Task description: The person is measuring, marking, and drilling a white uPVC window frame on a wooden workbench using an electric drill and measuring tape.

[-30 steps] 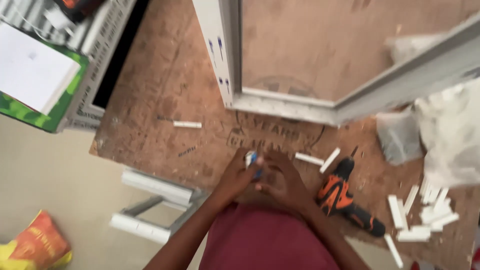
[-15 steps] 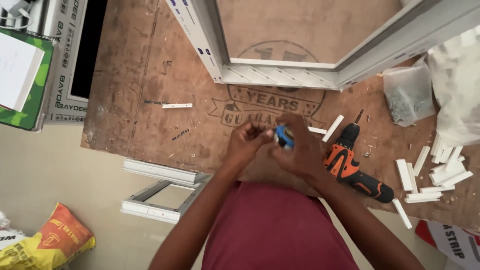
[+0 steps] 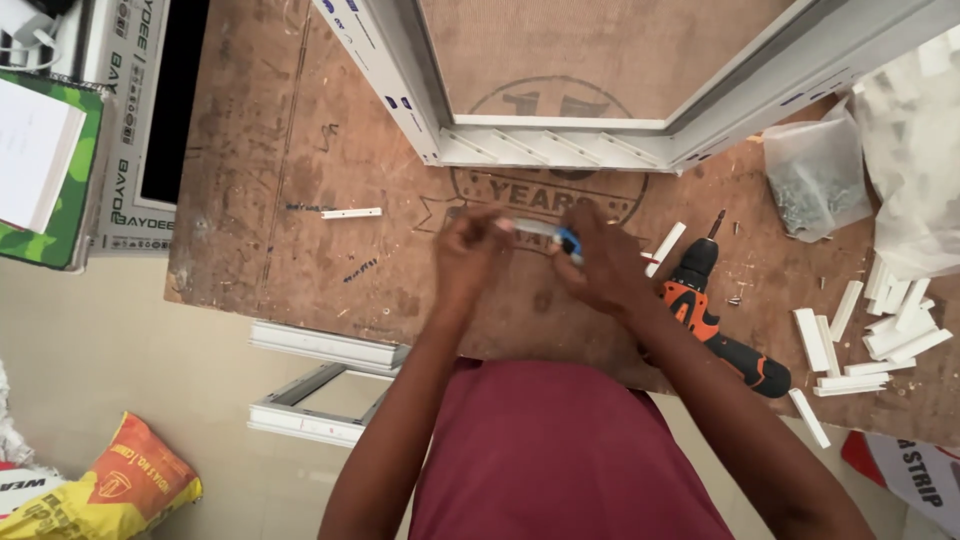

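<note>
Over the brown plywood table (image 3: pixel 300 150), my left hand (image 3: pixel 470 255) and my right hand (image 3: pixel 600 265) meet on a small tool with a blue grip and a pale blade-like strip (image 3: pixel 545 235). My right hand holds the blue end; my left hand pinches the pale end. The motion blurs both. A white window frame (image 3: pixel 560 145) lies just beyond the hands, its corner facing me. An orange and black cordless drill (image 3: pixel 715 320) rests on the table right beside my right wrist.
Several short white plastic strips (image 3: pixel 870 335) lie at the right, one (image 3: pixel 350 213) at the left. A clear bag of screws (image 3: pixel 815 185) sits at the back right. A white frame piece (image 3: pixel 320 385) and a yellow-orange sack (image 3: pixel 110 490) rest on the floor.
The camera view has shifted and moved closer to the table. My hands have stayed together on the small tool, with the pale strip now drawn out further between them.
</note>
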